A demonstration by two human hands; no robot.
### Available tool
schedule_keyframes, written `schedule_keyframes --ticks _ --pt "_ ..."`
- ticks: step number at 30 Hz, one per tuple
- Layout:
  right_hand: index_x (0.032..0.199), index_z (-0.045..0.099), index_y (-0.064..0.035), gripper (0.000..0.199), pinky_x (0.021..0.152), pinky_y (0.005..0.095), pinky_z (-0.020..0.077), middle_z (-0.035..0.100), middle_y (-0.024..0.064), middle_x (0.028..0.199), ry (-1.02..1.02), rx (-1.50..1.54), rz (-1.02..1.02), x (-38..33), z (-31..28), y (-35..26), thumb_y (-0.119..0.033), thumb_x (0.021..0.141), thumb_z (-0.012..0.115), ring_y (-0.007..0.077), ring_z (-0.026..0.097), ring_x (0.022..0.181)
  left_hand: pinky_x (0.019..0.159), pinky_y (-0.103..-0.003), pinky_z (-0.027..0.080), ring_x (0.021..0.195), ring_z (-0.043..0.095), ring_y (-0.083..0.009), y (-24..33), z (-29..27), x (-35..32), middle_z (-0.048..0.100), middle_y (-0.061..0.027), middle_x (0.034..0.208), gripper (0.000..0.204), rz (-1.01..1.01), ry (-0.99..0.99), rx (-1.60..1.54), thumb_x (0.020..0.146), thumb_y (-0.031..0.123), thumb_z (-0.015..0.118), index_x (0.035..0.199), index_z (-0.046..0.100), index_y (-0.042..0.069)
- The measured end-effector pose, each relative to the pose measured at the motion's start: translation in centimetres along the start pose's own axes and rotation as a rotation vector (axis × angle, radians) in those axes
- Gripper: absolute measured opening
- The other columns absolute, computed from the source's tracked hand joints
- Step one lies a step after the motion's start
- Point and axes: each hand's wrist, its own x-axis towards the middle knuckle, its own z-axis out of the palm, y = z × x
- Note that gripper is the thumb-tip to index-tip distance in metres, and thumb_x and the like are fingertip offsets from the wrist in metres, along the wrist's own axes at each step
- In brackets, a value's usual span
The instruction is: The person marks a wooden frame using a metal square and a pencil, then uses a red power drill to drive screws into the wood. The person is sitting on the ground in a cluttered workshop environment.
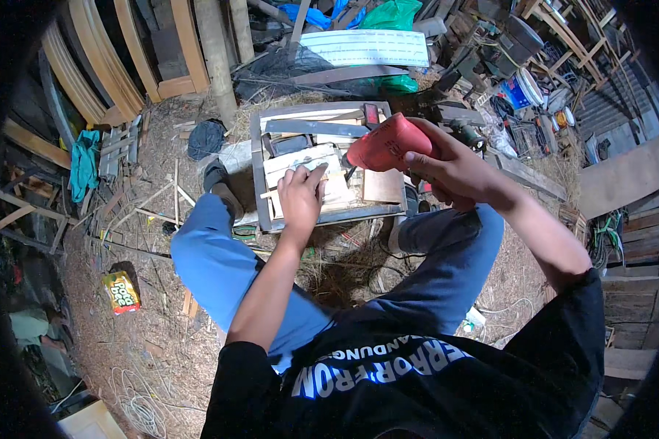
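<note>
My right hand (458,164) is raised over the right side of a low wooden work table (329,219). Its fingers are wrapped round a red sheet of sandpaper (388,143), bent into a curve with dark print on its back. My left hand (302,192) rests low on the table, fingers bent over a thin wooden strip (337,175). The strip lies across pale wood pieces (293,161), and its left end shows beside my wrist. A flat wooden block (383,186) lies to the right, below the sandpaper. The fingertips of my right hand are partly hidden.
A long dark metal bar (315,128) lies along the table's far side. Wooden frames (95,58) lean at the far left. A yellow-green snack packet (121,291) and coiled cord (135,402) lie on the littered ground. A white bucket (523,89) and scrap fill the far right.
</note>
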Motion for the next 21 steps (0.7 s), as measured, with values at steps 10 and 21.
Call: schedule_keyframes --ticks 10,21 --pt "0.172 0.027 -0.0175 0.078 0.056 0.0317 0.0573 0.07 0.0091 0.107 0.019 -0.066 0.097 -0.2 -0.2 -2.9 -0.029 0.108 0.072 0.0142 0.068 0.071 0.087 -0.047 0.041 0.099 0.063 -0.0294 -0.7 0.9 0.2 0.068 -0.0056 0.099 0.021 -0.04 -0.032 0.148 0.088 0.022 0.082 0.108 0.08 0.015" --pt "0.171 0.031 -0.017 0.072 0.053 0.0266 0.0492 0.068 0.0041 0.102 0.001 -0.143 -0.069 1.0 0.1 -2.4 -0.03 0.112 0.068 0.0067 0.057 0.064 0.086 -0.047 0.047 0.1 0.064 -0.0326 -1.2 1.2 0.5 0.07 -0.0078 0.104 0.018 0.057 -0.052 0.067 0.091 0.024 0.08 0.102 0.078 0.01"
